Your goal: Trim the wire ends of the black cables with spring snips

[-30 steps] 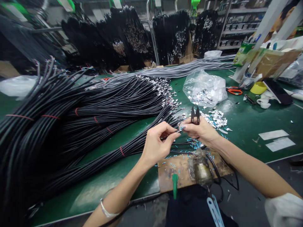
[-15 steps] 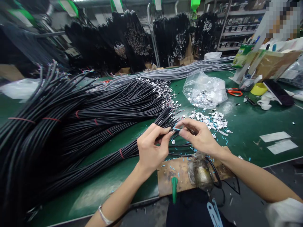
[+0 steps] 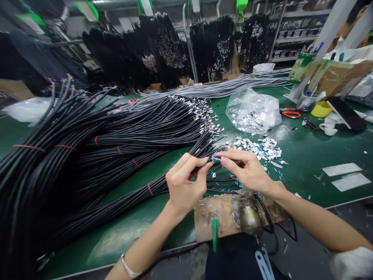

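My left hand (image 3: pixel 186 182) pinches the end of a black cable (image 3: pixel 204 160) pulled from the big heap of banded black cable bundles (image 3: pixel 116 151). My right hand (image 3: pixel 247 169) meets it, with thumb and forefinger closed on the thin blue wire tip (image 3: pixel 216 158) at that cable's end. The black snips seen earlier are hidden inside my right palm, if still there. Both hands hover just above the green mat (image 3: pixel 305 155).
Small silver foil pieces (image 3: pixel 259 146) lie scattered right of my hands, beside a clear plastic bag (image 3: pixel 253 111) of them. A brown board with a metal fixture (image 3: pixel 247 212) sits at the table edge. Orange scissors (image 3: pixel 290 113), a yellow cup (image 3: pixel 319 109) and boxes stand far right.
My right hand lowered and turned, so the black snips no longer stick up from it. Both hands closed in on the cable end and shifted slightly left.
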`<action>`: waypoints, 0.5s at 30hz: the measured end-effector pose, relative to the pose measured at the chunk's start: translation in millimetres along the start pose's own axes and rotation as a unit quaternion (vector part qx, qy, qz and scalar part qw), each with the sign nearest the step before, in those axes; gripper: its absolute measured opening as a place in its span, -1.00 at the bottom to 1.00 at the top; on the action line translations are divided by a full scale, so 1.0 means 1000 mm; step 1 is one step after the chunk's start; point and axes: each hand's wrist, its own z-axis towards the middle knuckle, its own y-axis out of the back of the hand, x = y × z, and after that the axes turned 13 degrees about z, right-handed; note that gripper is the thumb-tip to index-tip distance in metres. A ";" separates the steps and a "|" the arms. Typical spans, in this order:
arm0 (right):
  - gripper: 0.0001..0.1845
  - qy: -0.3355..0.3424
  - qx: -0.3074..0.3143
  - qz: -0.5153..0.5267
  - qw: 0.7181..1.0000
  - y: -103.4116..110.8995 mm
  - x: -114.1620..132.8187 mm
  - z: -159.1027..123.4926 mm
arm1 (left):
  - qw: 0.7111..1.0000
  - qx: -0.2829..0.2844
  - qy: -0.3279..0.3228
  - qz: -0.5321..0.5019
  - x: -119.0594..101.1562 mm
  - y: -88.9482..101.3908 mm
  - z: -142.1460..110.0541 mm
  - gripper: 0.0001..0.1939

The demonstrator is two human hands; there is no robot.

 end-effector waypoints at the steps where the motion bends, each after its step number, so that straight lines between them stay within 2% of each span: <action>1: -0.73 -0.002 0.000 0.000 1.000 0.000 0.000 0.000 | 1.000 -0.001 -0.002 0.005 0.000 0.000 0.000 -0.92; 11: -0.75 -0.007 -0.001 0.007 1.000 0.002 -0.002 0.001 | 0.999 -0.010 -0.029 0.038 0.000 -0.002 -0.001 -0.96; 15: -0.72 0.008 -0.023 -0.012 1.000 0.001 -0.002 0.001 | 0.998 0.025 0.052 -0.001 0.001 -0.003 -0.002 -0.93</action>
